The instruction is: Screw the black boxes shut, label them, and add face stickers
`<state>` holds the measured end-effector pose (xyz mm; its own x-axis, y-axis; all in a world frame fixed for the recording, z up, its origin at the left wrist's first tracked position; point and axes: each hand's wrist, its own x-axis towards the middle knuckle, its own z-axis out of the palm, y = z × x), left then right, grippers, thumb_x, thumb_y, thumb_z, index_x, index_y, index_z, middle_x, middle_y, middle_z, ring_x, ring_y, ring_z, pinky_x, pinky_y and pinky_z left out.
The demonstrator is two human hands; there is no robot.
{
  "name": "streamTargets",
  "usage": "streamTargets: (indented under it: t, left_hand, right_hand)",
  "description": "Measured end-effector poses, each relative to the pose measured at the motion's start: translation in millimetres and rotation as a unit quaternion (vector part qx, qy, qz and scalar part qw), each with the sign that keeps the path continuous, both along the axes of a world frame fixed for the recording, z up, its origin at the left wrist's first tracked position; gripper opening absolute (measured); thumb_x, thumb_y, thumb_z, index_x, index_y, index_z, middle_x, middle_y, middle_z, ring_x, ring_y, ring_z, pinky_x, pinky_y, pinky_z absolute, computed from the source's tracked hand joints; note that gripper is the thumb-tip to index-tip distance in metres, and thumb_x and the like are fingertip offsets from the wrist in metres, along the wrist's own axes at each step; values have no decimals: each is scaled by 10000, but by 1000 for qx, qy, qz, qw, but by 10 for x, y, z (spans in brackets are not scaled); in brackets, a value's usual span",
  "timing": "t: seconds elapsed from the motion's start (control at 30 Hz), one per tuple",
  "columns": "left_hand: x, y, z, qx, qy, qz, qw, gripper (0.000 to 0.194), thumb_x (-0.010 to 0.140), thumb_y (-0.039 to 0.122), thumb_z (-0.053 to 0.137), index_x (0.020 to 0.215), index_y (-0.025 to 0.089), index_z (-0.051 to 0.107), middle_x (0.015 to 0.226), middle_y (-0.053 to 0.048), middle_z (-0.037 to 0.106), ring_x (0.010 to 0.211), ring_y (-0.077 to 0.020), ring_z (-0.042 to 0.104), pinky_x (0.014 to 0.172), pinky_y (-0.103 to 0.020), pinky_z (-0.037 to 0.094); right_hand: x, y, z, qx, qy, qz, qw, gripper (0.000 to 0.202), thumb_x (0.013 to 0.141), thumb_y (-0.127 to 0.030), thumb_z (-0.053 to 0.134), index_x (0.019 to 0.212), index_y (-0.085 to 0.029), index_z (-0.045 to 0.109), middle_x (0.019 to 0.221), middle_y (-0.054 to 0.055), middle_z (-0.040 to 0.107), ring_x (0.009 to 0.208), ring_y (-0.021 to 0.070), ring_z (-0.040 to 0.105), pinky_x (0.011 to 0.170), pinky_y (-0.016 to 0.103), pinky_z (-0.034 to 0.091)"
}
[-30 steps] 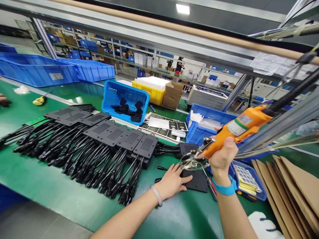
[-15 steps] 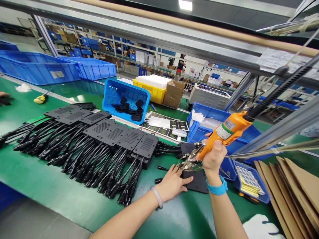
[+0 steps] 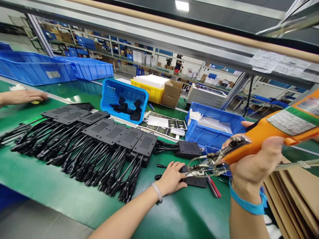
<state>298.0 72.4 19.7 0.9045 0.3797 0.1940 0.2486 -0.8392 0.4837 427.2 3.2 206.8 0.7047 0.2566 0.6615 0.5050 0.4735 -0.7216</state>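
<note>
My right hand (image 3: 256, 166) is wrapped around an orange electric screwdriver (image 3: 286, 124), tilted with its front end down to the left. Wires and metal fittings at that end hang in front of a flat black case (image 3: 195, 181) on the green bench. My left hand (image 3: 172, 178) lies on the left part of this case, fingers stretched out. Short black cable ends (image 3: 161, 165) stick out left of the hand. Just right of the case lies a red-handled tool (image 3: 214, 188). The screwdriver's tip cannot be made out among the fittings.
Left of my hands stand rows of black vented boxes (image 3: 144, 144) with cables. Another black box (image 3: 188, 149) lies behind the case. Blue bins (image 3: 211, 132), a tipped blue basket (image 3: 107, 99) and cardboard sheets (image 3: 296, 186) surround the area. A co-worker's hand (image 3: 23, 96) reaches in at far left.
My right hand has moved right and nearer the camera with the screwdriver, uncovering the red-handled tool and the box behind. My left hand stays on the case. A co-worker's hand has come in at left.
</note>
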Motion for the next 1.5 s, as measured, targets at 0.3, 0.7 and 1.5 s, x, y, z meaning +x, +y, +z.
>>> streamTargets:
  t: [0.3, 0.7, 1.5]
  left_hand:
    - [50, 66, -86, -33, -46, 26, 998, 651, 622, 473, 920, 1191, 240, 706, 1245, -110, 628, 1158, -317, 575, 1043, -473, 433]
    - [54, 49, -117, -40, -70, 31, 996, 496, 636, 484, 908, 1049, 262, 746, 1213, -75, 627, 1103, -291, 589, 1012, -431, 433]
    - [488, 1059, 813, -74, 43, 57, 995, 817, 757, 436, 814, 1421, 146, 435, 1297, -163, 591, 1184, -315, 585, 1002, -451, 485]
  right_hand:
    - [-109, -4, -457, -54, 74, 70, 993, 428, 866, -569, 498, 914, -193, 697, 594, 5, 589, 404, 146, 508, 345, 264, 414]
    - [-206, 5, -655, -65, 41, 58, 995, 424, 856, -577, 515, 911, -183, 663, 550, 10, 590, 391, 157, 498, 376, 285, 388]
    - [602, -627, 102, -81, 135, 184, 970, 626, 634, -795, 609, 906, -235, 660, 500, 8, 475, 371, 182, 421, 303, 328, 344]
